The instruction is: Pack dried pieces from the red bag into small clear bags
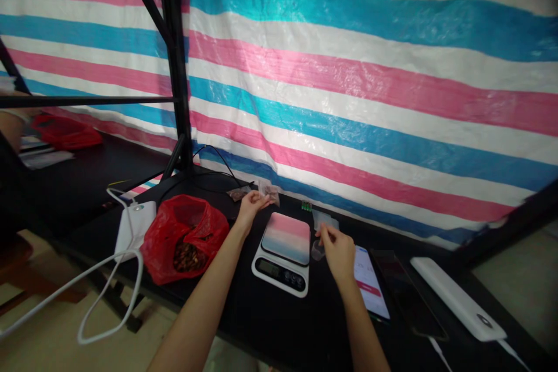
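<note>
A white kitchen scale with a pink, white and blue striped platform stands between my hands. My left hand is beyond its left corner, fingers pinched at a small clear bag of brownish bits. Whether that bag is in the fingertips is hard to make out. To the right of the scale, my right hand has thumb and forefinger closed on a small clear plastic bag. More flat clear bags lie just behind it. Left of my left forearm sits an open red plastic bag holding brown pieces.
Another small bag of bits lies at the back. Green batteries rest near the striped sheet. A lit phone, a dark phone and a white power bank lie right. A white cabled device stands left. Another person's arm shows far left.
</note>
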The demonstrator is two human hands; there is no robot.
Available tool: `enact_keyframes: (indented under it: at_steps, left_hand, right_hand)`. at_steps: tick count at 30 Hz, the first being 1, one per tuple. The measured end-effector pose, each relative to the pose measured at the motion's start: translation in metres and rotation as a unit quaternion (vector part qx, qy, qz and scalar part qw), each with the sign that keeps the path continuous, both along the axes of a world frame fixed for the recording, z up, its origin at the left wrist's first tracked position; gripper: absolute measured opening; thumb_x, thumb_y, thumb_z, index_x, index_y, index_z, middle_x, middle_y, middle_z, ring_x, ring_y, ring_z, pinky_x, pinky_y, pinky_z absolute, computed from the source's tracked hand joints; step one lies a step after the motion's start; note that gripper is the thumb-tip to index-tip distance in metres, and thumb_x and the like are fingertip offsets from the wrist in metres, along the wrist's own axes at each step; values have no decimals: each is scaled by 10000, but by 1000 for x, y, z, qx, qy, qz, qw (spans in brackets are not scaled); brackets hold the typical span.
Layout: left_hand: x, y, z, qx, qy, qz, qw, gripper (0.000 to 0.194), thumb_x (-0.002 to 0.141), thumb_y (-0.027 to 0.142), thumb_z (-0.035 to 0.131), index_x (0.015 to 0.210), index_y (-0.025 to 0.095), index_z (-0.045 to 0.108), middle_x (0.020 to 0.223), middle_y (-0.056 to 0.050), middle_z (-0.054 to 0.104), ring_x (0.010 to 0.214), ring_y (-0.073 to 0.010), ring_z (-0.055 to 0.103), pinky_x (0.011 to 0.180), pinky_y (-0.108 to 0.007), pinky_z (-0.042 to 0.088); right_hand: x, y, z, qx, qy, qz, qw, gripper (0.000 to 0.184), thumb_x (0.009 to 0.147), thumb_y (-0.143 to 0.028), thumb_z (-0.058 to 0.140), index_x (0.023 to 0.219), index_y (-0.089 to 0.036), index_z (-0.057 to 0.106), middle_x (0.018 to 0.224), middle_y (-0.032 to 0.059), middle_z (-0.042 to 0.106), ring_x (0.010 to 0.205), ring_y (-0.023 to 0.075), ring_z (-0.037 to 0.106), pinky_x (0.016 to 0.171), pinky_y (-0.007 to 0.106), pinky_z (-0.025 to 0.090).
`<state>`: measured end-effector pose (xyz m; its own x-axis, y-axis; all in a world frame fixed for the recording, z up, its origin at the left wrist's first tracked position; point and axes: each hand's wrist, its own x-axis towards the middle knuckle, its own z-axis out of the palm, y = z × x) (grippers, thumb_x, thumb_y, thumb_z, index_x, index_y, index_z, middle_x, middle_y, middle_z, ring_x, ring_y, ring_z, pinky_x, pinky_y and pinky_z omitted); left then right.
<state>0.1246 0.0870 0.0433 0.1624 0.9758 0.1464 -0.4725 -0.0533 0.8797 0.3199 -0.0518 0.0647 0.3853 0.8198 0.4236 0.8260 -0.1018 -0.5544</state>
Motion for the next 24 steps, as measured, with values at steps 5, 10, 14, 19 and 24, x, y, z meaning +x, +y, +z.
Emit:
enact_keyframes:
  at_steps: [5, 10, 14, 19, 24]
  left_hand:
    - [17, -29, 10, 22, -12, -115, 993, 352, 584, 396, 745, 694, 115, 562, 708, -37, 669, 742, -159, 659, 779, -314, 518]
    - [34, -51, 13, 65, 79, -230, 968, 351, 564, 391, 748, 735, 98, 660, 678, -47, 671, 626, -146, 626, 679, -303, 520]
    - [38, -61, 18, 167, 146, -140, 965, 278, 635, 384, 699, 659, 112, 652, 648, -46, 650, 614, -138, 600, 612, -247, 483]
    - [39, -70, 16, 358, 308, -83, 877, 231, 800, 337, 534, 735, 140, 637, 757, -55, 645, 724, -148, 596, 683, -243, 464]
    - [40, -73, 8, 460, 397, -49, 792, 230, 852, 282, 436, 872, 141, 617, 864, -82, 642, 837, -176, 583, 775, -285, 450]
  right_hand:
    - [-12, 1, -2, 46, 22, 91, 995, 444, 854, -483, 377, 654, -186, 638, 579, 11, 622, 522, 136, 539, 532, 230, 351]
    - [-21, 1, -4, 85, 59, 106, 989, 321, 831, -450, 443, 820, -181, 618, 678, 1, 623, 513, 107, 497, 489, 215, 335]
    - [-22, 0, -2, 111, 74, 75, 988, 274, 781, -453, 523, 819, -186, 572, 659, -16, 579, 501, 94, 465, 469, 204, 329]
    - [-29, 0, 1, 137, 99, 148, 974, 210, 783, -401, 547, 774, -192, 571, 761, 7, 570, 615, 111, 508, 474, 200, 351]
    - [-31, 5, -3, 121, 184, 161, 962, 186, 724, -368, 612, 750, -192, 556, 730, -7, 567, 627, 118, 541, 486, 196, 396]
